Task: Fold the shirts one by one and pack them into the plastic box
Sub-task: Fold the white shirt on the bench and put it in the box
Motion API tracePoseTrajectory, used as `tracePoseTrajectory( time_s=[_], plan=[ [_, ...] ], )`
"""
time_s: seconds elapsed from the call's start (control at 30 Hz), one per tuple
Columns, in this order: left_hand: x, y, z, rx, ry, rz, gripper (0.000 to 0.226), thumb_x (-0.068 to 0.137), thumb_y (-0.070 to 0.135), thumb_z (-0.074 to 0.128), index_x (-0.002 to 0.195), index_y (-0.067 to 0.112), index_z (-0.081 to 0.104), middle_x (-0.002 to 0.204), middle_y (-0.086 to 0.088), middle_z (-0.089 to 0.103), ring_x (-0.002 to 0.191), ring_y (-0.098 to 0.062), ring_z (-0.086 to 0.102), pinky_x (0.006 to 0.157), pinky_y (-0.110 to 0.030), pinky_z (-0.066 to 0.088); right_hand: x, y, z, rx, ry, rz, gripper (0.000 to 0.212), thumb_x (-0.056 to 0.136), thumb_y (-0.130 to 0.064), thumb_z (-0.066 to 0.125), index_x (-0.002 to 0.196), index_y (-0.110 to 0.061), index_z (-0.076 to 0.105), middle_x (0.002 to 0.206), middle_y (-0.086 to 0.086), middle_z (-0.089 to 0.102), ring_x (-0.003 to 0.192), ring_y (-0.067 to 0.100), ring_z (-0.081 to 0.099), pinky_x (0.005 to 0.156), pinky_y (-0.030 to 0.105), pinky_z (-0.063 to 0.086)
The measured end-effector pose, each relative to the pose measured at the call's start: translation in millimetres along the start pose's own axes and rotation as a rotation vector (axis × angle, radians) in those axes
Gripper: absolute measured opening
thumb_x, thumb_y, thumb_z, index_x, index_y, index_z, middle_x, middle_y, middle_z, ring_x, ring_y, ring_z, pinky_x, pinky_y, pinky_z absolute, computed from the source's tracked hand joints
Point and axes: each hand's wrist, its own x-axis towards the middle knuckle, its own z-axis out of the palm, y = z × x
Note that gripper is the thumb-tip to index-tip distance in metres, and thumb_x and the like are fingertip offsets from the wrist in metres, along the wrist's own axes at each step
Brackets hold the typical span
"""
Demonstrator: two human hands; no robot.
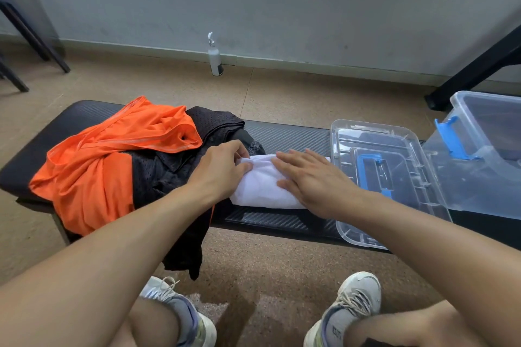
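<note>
A folded white shirt [260,187] lies on the black bench [284,135] in the middle. My left hand [222,169] pinches its left edge between thumb and fingers. My right hand [313,180] lies flat on its right half, fingers spread. To the left, an orange shirt [112,155] lies crumpled over a black mesh shirt [166,172] that hangs off the bench's front. The clear plastic box [479,166] with blue latches stands at the bench's right end, and its clear lid [389,177] lies upside down beside the white shirt.
A white spray bottle [214,58] stands on the floor by the far wall. Black table legs [473,73] rise at the right, chair legs [31,39] at the far left. My knees and shoes [352,304] are below the bench's front edge.
</note>
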Motion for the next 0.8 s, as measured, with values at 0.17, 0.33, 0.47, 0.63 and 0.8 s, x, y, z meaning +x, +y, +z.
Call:
tracePoseTrajectory(
  time_s=[0.17, 0.33, 0.47, 0.63, 0.8],
  plan=[
    [-2.7, 2.0, 2.3, 0.124, 0.039, 0.094, 0.025, 0.085, 0.022, 0.072, 0.109, 0.024, 0.065, 0.105, 0.004, 0.068, 0.101, -0.022, 0.060, 0.086, -0.037, 0.048, 3.8, 6.3, 6.0, 0.018, -0.093, 0.043, 0.065, 0.106, -0.049, 0.026, 0.161, -0.022, 0.005, 0.169, 0.000, 0.012, 0.155, 0.019, 0.011, 0.124, 0.037, 0.006],
    [4.9, 3.7, 2.2, 0.345, -0.176, 0.192, 0.065, 0.090, 0.025, 0.063, 0.151, 0.023, 0.039, 0.135, -0.001, 0.060, 0.127, -0.024, 0.041, 0.104, -0.039, 0.032, 17.5, 9.7, -13.1, -0.002, -0.118, 0.109, 0.086, 0.095, -0.062, 0.048, 0.161, -0.022, 0.011, 0.161, 0.005, 0.033, 0.144, 0.027, 0.030, 0.118, 0.043, 0.022],
    [9.6, 4.9, -7.8, 0.375, -0.318, 0.234, 0.066, 0.087, 0.028, 0.062, 0.149, 0.022, 0.043, 0.127, 0.001, 0.060, 0.124, -0.024, 0.039, 0.104, -0.042, 0.031, 18.9, 7.1, -28.3, 0.057, -0.120, 0.113, 0.090, 0.079, -0.062, 0.071, 0.153, -0.025, 0.035, 0.148, 0.003, 0.051, 0.136, 0.027, 0.043, 0.113, 0.044, 0.029],
    [3.0, 9.3, -26.5, 0.175, -0.337, 0.318, 0.029, 0.085, 0.034, 0.066, 0.112, 0.025, 0.070, 0.100, 0.007, 0.060, 0.105, -0.015, 0.046, 0.094, -0.033, 0.038, 9.4, 8.2, -36.6, 0.181, -0.073, 0.060, 0.051, 0.074, -0.058, 0.079, 0.109, -0.025, 0.063, 0.105, -0.003, 0.060, 0.099, 0.019, 0.055, 0.086, 0.038, 0.047],
    [-4.4, 4.8, -36.7, -0.001, -0.330, 0.373, 0.019, 0.086, 0.028, 0.064, 0.104, 0.026, 0.070, 0.096, 0.013, 0.072, 0.091, -0.004, 0.066, 0.080, -0.031, 0.051, -3.3, -0.6, -34.8, 0.350, -0.017, 0.005, 0.076, 0.085, -0.058, 0.068, 0.151, -0.037, 0.038, 0.144, -0.006, 0.054, 0.125, 0.015, 0.051, 0.102, 0.033, 0.042]
  ],
)
